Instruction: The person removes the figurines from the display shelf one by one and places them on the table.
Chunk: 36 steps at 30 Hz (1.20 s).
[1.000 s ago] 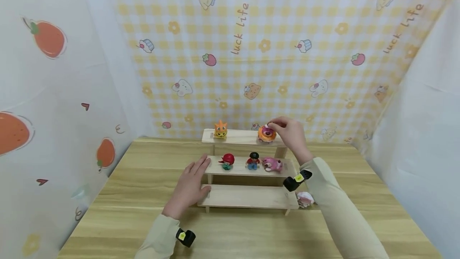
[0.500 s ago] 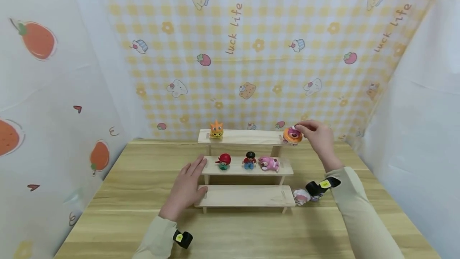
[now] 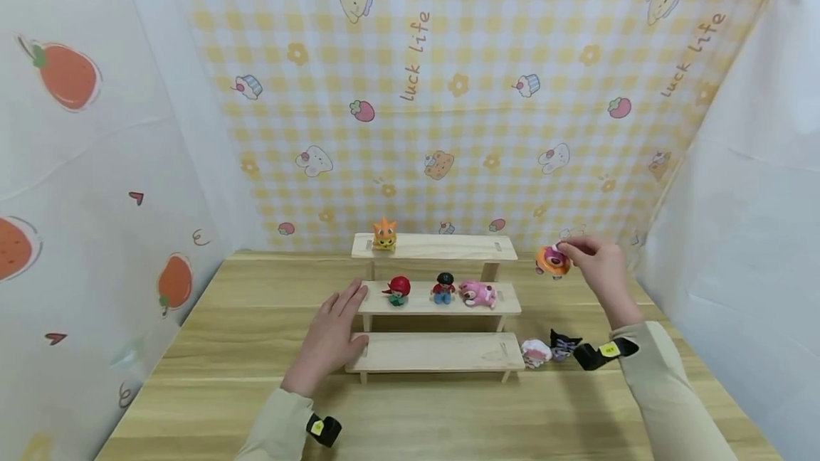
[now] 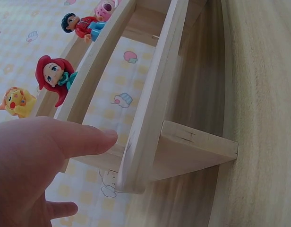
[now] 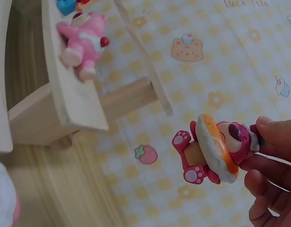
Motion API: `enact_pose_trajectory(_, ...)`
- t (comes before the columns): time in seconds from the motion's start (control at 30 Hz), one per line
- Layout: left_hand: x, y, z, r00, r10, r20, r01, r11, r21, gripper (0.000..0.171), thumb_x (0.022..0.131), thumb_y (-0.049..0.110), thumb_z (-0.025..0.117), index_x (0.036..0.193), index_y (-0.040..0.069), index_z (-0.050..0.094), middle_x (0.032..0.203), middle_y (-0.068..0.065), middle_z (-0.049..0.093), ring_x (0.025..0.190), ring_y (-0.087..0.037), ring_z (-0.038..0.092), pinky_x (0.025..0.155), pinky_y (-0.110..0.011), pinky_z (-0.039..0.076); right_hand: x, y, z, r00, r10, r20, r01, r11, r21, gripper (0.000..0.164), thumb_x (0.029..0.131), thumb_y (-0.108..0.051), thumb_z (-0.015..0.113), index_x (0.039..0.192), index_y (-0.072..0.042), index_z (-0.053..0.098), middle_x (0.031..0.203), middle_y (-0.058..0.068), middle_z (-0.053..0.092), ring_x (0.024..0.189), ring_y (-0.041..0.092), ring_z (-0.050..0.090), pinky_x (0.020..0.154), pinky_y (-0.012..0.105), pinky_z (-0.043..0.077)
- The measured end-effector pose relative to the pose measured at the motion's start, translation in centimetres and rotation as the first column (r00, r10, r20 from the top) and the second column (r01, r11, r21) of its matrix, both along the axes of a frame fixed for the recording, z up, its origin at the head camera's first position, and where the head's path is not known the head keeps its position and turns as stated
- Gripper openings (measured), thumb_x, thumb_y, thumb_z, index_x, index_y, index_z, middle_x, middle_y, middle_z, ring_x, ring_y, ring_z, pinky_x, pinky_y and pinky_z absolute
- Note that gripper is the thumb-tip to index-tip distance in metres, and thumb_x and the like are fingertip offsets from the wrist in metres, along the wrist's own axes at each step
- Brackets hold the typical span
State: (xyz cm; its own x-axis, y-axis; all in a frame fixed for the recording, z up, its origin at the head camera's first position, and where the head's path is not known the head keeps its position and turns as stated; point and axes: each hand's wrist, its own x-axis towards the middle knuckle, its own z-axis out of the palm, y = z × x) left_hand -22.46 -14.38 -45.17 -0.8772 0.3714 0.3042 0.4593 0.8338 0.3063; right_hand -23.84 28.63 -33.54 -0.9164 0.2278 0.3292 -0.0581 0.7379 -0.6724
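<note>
A magenta bear figurine (image 3: 552, 262) with an orange-and-white ring round its body hangs in the air right of the top shelf. My right hand (image 3: 601, 272) pinches it by the head between thumb and fingers; its feet point away from the hand in the right wrist view. With fingers extended, my left hand (image 3: 327, 336) lies at the left end of the stepped wooden shelf (image 3: 435, 351). On the middle tier sit a red-haired figurine (image 3: 398, 290), a black-capped figurine (image 3: 443, 289) and a pink bear figurine (image 3: 477, 294). An orange-and-yellow figurine (image 3: 384, 235) stands on the top tier's left end.
On the wooden table (image 3: 448, 418), right of the bottom tier, lie a white-and-pink figurine (image 3: 535, 352) and a black-and-purple figurine (image 3: 564, 345). A checked cloth (image 3: 435, 119) hangs behind the shelf, with white cloths on both sides.
My right hand has lifted the bear figurine off the top shelf's right end and carried it right and lower. The left hand has stayed at the shelf. The view has shifted slightly.
</note>
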Motion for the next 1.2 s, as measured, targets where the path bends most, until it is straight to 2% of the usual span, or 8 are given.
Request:
enact_pose_trajectory(0.17,0.0,0.1,0.0,1.0,0.002,0.008,-0.002,1.0,0.001,0.083,0.078,0.024,0.076,0.147,0.002,0.034,0.156,-0.015,0.028,0.14,-0.032,0.032,0.115,-0.052,0.025,1.1,1.4,-1.2,0.999,-0.023,0.044,0.023,1.0,0.006,0.041,0.093,-0.036,0.06,0.11,0.0,0.068,0.103,0.02,0.068,0.076,0.006,0.054,0.061,0.018,0.046)
enact_pose_trajectory(0.4,-0.2,0.0,0.0,1.0,-0.005,0.002,0.005,1.0,0.003,0.083,0.079,0.023,0.076,0.147,0.002,0.033,0.156,-0.015,0.027,0.14,-0.032,0.032,0.115,-0.052,0.025,2.4,3.3,-3.5,0.994,-0.043,0.1,0.044,0.999,-0.004,0.042,0.093,-0.034,0.06,0.111,0.004,0.067,0.1,0.02,0.068,0.073,0.002,0.053,0.06,0.019,0.047)
enact_pose_trajectory(0.57,-0.2,0.1,0.0,1.0,-0.006,0.011,0.006,1.0,0.013,0.083,0.078,0.023,0.076,0.147,0.002,0.033,0.156,-0.015,0.027,0.14,-0.032,0.032,0.115,-0.052,0.025,3.3,4.2,-5.3,0.988,-0.065,0.138,0.061,0.998,0.031,0.04,0.093,-0.032,0.062,0.109,0.004,0.068,0.098,0.02,0.07,0.074,0.006,0.057,0.06,0.022,0.048)
enact_pose_trajectory(0.87,-0.2,0.0,-0.2,1.0,-0.006,-0.009,0.006,1.0,0.022,0.083,0.078,0.022,0.076,0.147,0.002,0.034,0.155,-0.015,0.028,0.139,-0.034,0.033,0.114,-0.053,0.026,4.2,5.2,-8.4,0.987,-0.078,0.142,0.065,0.993,0.099,0.032,0.091,-0.025,0.064,0.102,0.005,0.07,0.09,0.018,0.071,0.069,0.01,0.057,0.055,0.023,0.046)
enact_pose_trajectory(1.2,-0.3,-0.1,-0.4,1.0,-0.002,0.0,0.002,1.0,0.005,0.084,0.078,0.024,0.076,0.147,0.003,0.033,0.156,-0.015,0.028,0.138,-0.035,0.034,0.113,-0.054,0.026,5.2,6.0,-10.4,0.979,-0.099,0.18,0.08,0.991,0.109,0.035,0.091,-0.027,0.064,0.102,0.006,0.069,0.086,0.017,0.071,0.065,0.009,0.054,0.055,0.025,0.043)
